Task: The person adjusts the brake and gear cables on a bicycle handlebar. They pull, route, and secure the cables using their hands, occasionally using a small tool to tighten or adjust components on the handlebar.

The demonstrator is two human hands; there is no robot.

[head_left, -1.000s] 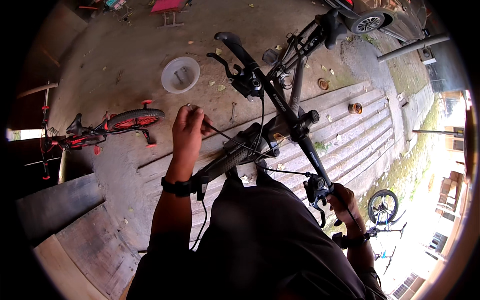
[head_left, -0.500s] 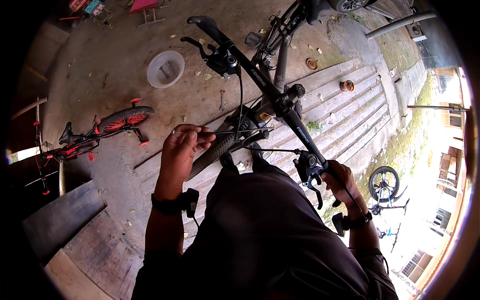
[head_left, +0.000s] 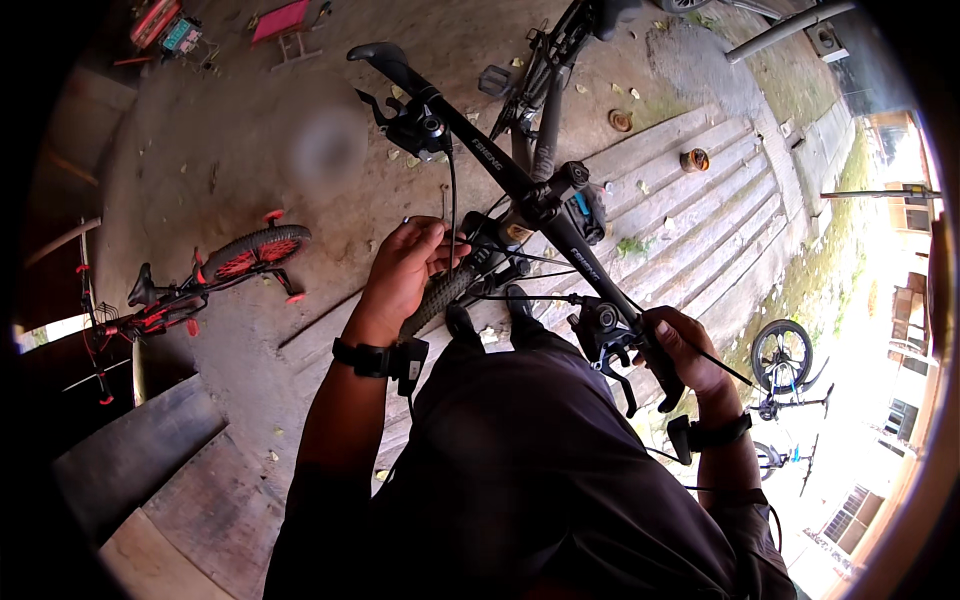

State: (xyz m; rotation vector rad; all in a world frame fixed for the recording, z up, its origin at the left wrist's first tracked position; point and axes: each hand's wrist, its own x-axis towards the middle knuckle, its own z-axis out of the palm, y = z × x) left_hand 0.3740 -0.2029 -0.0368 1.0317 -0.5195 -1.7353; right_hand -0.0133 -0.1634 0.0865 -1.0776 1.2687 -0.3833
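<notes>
A black bicycle handlebar (head_left: 490, 160) runs diagonally in front of me, with a brake lever and shifter (head_left: 604, 328) mounted near its close end. My left hand (head_left: 405, 268) is closed in a pinch on a thin rod (head_left: 535, 260), which points rightward toward the stem area; its exact kind is unclear. My right hand (head_left: 690, 350) is closed round the handlebar near its end. A thin dark strand (head_left: 722, 366) sticks out past the right hand. Below the left hand lies the knobby front tire (head_left: 440, 300), partly covered by my hand and legs.
At left a red and black bicycle (head_left: 190, 285) lies near wooden boards (head_left: 140, 430). A blurred whitish basin (head_left: 328, 145) stands on the floor. Beyond the grooved concrete are a rusty can (head_left: 694, 160) and another bicycle (head_left: 785, 385) at right.
My left hand has moved right and slightly up, and the thin rod now tilts down to the right. The handlebar appears shifted a little left; my right hand stays at its end.
</notes>
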